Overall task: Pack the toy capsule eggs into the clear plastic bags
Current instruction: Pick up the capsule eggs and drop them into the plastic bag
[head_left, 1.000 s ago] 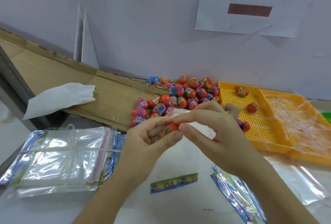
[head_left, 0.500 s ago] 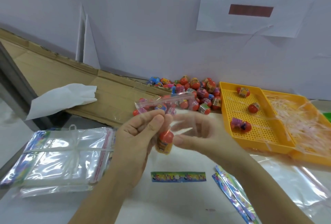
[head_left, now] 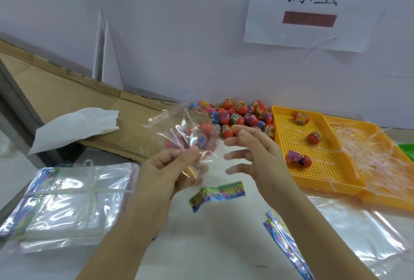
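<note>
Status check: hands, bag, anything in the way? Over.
Left hand grips clear plastic bag, orange capsule egg low inside. Right hand open, clear of bag. Path to loose egg pile unobstructed.

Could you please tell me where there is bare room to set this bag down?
Bare table lies between your forearms, below the printed strip. The cardboard behind the white cloth is free too. Crowded: the egg pile, the yellow tray, the bag stack at left.

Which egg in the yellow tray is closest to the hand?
The front egg with the pink wrapper, beside the right hand; the other two lie farther back.
</note>
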The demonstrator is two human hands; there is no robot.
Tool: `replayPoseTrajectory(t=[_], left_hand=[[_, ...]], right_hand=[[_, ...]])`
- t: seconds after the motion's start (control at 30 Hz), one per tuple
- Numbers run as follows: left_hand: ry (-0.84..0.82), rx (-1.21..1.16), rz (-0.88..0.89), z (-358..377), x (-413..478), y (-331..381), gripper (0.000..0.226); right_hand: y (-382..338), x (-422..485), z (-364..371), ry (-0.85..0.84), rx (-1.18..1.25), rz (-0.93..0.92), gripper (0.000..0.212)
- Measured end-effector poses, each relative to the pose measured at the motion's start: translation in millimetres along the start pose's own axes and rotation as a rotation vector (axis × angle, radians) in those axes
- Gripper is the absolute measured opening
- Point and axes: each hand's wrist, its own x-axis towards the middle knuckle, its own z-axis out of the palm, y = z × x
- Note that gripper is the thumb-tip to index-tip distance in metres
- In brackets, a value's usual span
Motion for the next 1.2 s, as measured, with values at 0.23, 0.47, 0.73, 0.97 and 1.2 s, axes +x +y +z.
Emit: replayPoseTrajectory(t=[0.23,0.47,0.73,0.97,1.2], left_hand=[[0.051,0.049,0.024,0.4,1.6,-3.7,0.033],[0.048,0.002,-0.007,4.5,-2.1,1.9,0.038],[0.038,0.239,0.093,9.5,-12.8,4.4,0.045],[-0.02,0.352,0.197,8.2,-13.9,-2.2,0.056],[-0.079,0.379,0.261,6.4,-12.2,-3.5,0.04]], right_hand=[[43.9,48.2,14.5,0.042,-0.748,0.017,0.043],[53.9,52.0,19.4,0.204,-0.818,-0.162,0.016],[-49.0,15.8,-3.5,0.175,-0.202,-0.515,0.032],[-61.9,-6.3,14.1,0.037,-0.961,-0.718,0.027],[-64.1,-6.6,9.8,-0.099,-1.06,-0.601,0.033]])
